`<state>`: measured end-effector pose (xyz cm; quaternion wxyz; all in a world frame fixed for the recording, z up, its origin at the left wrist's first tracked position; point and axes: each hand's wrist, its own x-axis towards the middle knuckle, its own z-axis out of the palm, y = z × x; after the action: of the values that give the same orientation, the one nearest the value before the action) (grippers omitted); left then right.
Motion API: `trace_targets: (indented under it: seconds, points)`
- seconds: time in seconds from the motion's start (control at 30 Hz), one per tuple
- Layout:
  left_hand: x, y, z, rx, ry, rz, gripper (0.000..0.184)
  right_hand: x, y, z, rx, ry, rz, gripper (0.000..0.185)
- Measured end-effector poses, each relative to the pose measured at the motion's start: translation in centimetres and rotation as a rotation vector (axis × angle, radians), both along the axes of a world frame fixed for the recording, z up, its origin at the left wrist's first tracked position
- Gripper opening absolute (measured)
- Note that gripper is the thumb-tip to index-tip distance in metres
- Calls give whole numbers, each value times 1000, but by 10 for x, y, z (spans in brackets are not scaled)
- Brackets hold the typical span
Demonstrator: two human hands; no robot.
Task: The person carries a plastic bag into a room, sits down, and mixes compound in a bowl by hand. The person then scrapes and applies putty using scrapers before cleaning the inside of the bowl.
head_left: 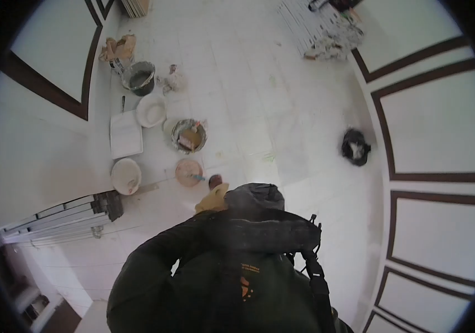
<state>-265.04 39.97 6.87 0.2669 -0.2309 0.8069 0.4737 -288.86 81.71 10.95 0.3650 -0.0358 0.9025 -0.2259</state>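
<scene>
Neither of my hands shows; the dark green jacket point(215, 288) and its sleeve point(154, 255) fill the bottom of the view. The sleeve on the left bends inward, and its end is hidden. Past it shows tan cloth point(213, 200), seemingly a trouser leg, with a brown shoe tip point(215, 180). Beside that is a dark grey rounded thing point(255, 196) whose kind I cannot make out. Nearest the shoe stands a round pinkish tub point(187, 172) with a blue-handled tool point(197, 177) in it. Behind it is a smeared bucket point(179, 145) holding a brownish mix.
Along the left wall stand a white basin point(151, 110), a white tray point(126, 135), a pale tub point(126, 176), a black bucket point(138, 77) and a paper bag point(118, 48). A black bag point(355, 147) lies near the right wall. A radiator point(60, 216) is at lower left.
</scene>
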Motion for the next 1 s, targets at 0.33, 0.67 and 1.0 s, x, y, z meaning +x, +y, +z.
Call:
trace_targets:
  seconds: [0.33,0.67,1.0]
  points:
    - [-48,-74,27,50,-66,481,25,-157,-199,16,-13,-125,425,36]
    - [-105,-68,29,88,-181,1170,24,-273,-444,-1,24,-372,1255,35]
    - [-233,-5,77,230,-292,1642,23,-311,-614,40,212,-684,2006,34]
